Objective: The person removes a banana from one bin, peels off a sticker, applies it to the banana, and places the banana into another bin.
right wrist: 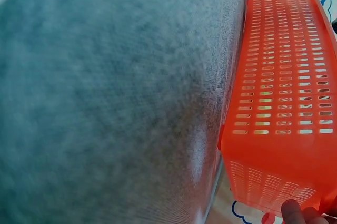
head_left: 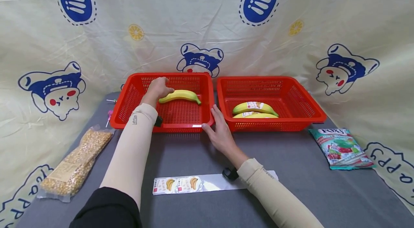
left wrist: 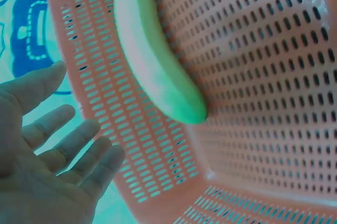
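My left hand (head_left: 157, 89) is over the left red basket (head_left: 129, 95), its fingers spread in the left wrist view and nothing held. A yellow banana with a greenish end (head_left: 181, 95) lies in that basket, near the fingers but apart from them in the left wrist view. My right hand (head_left: 222, 135) touches the front right corner of the left basket, its fingers extended at the narrow gap between the baskets. In the right red basket (head_left: 300, 113) lie bananas (head_left: 269, 108) with white labels. A strip of banana stickers (head_left: 185, 184) lies below my right forearm.
A clear bag of corn kernels (head_left: 77, 161) lies on the grey table (head_left: 181, 213) at the left. At the right is a teal FOXY candy bag (head_left: 343, 149). A printed cloth (head_left: 207, 12) hangs close behind the baskets.
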The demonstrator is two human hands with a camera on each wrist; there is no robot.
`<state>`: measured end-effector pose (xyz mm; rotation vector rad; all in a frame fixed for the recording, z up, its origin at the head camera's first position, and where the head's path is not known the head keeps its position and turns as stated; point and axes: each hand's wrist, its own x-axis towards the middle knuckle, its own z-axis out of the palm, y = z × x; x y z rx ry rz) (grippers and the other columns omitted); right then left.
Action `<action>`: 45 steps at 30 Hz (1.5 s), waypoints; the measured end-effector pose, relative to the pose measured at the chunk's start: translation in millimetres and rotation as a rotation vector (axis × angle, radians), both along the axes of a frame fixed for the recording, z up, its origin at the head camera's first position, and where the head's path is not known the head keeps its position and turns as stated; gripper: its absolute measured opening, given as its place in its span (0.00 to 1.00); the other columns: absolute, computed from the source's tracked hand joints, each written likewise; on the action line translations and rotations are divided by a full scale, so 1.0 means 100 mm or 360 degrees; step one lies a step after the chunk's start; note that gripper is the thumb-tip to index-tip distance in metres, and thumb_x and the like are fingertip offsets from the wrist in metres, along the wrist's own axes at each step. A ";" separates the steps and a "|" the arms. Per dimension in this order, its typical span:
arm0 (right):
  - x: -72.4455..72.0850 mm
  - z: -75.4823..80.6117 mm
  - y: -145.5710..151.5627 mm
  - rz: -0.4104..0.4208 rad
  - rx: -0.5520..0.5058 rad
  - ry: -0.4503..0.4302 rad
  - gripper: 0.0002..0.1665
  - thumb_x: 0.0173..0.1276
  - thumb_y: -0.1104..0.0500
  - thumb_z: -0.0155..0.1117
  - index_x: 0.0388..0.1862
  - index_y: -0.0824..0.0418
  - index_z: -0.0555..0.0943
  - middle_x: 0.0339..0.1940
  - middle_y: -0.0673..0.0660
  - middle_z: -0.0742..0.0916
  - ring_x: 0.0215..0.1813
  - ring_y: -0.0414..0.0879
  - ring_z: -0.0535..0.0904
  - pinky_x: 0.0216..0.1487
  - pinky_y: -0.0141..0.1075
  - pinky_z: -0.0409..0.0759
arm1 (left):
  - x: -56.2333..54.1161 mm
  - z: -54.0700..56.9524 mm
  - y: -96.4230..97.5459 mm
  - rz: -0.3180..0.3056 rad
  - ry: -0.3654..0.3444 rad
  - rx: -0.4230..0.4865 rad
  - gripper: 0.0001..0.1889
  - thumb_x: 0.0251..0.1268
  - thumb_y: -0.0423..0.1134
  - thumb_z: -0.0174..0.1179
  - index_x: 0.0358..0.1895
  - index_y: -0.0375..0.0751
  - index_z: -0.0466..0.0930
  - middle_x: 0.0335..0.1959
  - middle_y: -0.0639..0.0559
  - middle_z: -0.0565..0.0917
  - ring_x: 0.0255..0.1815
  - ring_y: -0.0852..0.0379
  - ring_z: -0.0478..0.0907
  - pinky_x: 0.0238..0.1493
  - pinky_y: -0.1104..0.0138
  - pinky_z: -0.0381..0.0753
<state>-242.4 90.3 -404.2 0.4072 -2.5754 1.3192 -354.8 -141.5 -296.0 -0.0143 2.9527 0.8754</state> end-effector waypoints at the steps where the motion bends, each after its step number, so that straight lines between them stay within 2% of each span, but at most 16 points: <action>1: 0.00 -0.01 0.00 0.0003 0.0006 0.0004 0.45 0.64 0.51 0.63 0.75 0.58 0.55 0.78 0.52 0.57 0.77 0.51 0.53 0.69 0.47 0.64 | -0.01 -0.03 0.01 -0.0003 -0.0007 -0.0023 0.29 0.64 0.40 0.58 0.67 0.36 0.64 0.67 0.38 0.68 0.65 0.43 0.66 0.68 0.54 0.63; 6: 0.02 -0.03 -0.02 0.0009 0.0023 0.0012 0.45 0.64 0.49 0.63 0.75 0.58 0.55 0.78 0.50 0.56 0.77 0.50 0.53 0.70 0.47 0.63 | -0.08 -0.15 0.01 -0.0019 -0.0019 -0.0077 0.30 0.63 0.40 0.59 0.68 0.36 0.62 0.68 0.38 0.67 0.68 0.42 0.64 0.69 0.54 0.62; 12: 0.03 -0.02 -0.01 -0.0001 0.0013 0.0025 0.45 0.63 0.49 0.64 0.75 0.57 0.55 0.78 0.51 0.57 0.77 0.51 0.53 0.69 0.47 0.64 | -0.14 -0.20 0.03 -0.0070 -0.0137 -0.0030 0.33 0.63 0.39 0.58 0.70 0.36 0.59 0.69 0.37 0.65 0.66 0.42 0.64 0.70 0.54 0.60; 19: 0.03 -0.02 -0.01 0.0003 0.0025 0.0032 0.45 0.63 0.48 0.63 0.75 0.57 0.55 0.78 0.51 0.56 0.77 0.51 0.53 0.69 0.47 0.64 | -0.19 -0.27 0.02 -0.0044 -0.0244 0.0046 0.31 0.63 0.38 0.58 0.69 0.37 0.60 0.67 0.37 0.67 0.63 0.43 0.65 0.69 0.54 0.61; 26: 0.04 -0.02 -0.01 -0.0021 0.0026 0.0009 0.45 0.63 0.49 0.64 0.75 0.57 0.55 0.78 0.50 0.57 0.77 0.51 0.54 0.68 0.47 0.65 | -0.21 -0.31 0.03 -0.0086 -0.0243 0.0005 0.31 0.63 0.37 0.58 0.69 0.36 0.61 0.68 0.37 0.66 0.66 0.42 0.63 0.70 0.55 0.60; 33: 0.05 -0.03 0.00 -0.0002 0.0057 0.0028 0.46 0.62 0.49 0.64 0.75 0.57 0.55 0.77 0.51 0.57 0.77 0.52 0.55 0.67 0.47 0.67 | -0.22 -0.41 0.00 -0.0099 -0.0240 -0.0060 0.32 0.63 0.39 0.58 0.70 0.39 0.59 0.69 0.36 0.63 0.69 0.39 0.58 0.71 0.52 0.57; 38: 0.04 -0.01 0.00 -0.0020 0.0044 0.0041 0.45 0.62 0.51 0.65 0.74 0.57 0.56 0.77 0.51 0.57 0.77 0.51 0.55 0.68 0.47 0.66 | -0.22 -0.39 0.04 -0.0068 -0.0295 -0.0055 0.30 0.62 0.37 0.59 0.68 0.40 0.63 0.68 0.37 0.65 0.68 0.38 0.56 0.70 0.50 0.55; 40: 0.04 0.00 0.00 -0.0026 0.0044 0.0042 0.45 0.62 0.51 0.65 0.74 0.57 0.56 0.77 0.51 0.57 0.77 0.51 0.55 0.68 0.48 0.65 | -0.31 -0.44 0.03 -0.0058 -0.0328 -0.0063 0.31 0.61 0.37 0.61 0.68 0.41 0.64 0.68 0.38 0.64 0.67 0.38 0.56 0.70 0.48 0.54; 42: 0.04 0.01 0.00 -0.0028 0.0043 0.0037 0.45 0.62 0.52 0.65 0.74 0.57 0.56 0.77 0.51 0.57 0.77 0.51 0.55 0.68 0.48 0.65 | -0.43 -0.54 0.00 -0.0063 -0.0354 -0.0053 0.32 0.59 0.38 0.62 0.68 0.43 0.64 0.68 0.38 0.64 0.67 0.40 0.57 0.70 0.49 0.55; 43: 0.04 0.01 0.01 -0.0026 0.0047 0.0034 0.45 0.62 0.51 0.65 0.75 0.57 0.56 0.77 0.52 0.57 0.77 0.51 0.55 0.68 0.48 0.65 | -0.55 -0.65 -0.04 -0.0088 -0.0318 -0.0044 0.33 0.56 0.40 0.65 0.67 0.45 0.66 0.67 0.38 0.65 0.65 0.42 0.61 0.67 0.52 0.60; 45: 0.03 0.01 0.01 -0.0026 0.0055 0.0031 0.46 0.62 0.51 0.65 0.75 0.57 0.55 0.77 0.52 0.57 0.77 0.52 0.55 0.68 0.48 0.65 | -0.65 -0.74 -0.07 -0.0104 -0.0352 -0.0015 0.34 0.56 0.40 0.66 0.67 0.46 0.64 0.67 0.39 0.65 0.63 0.44 0.63 0.65 0.54 0.63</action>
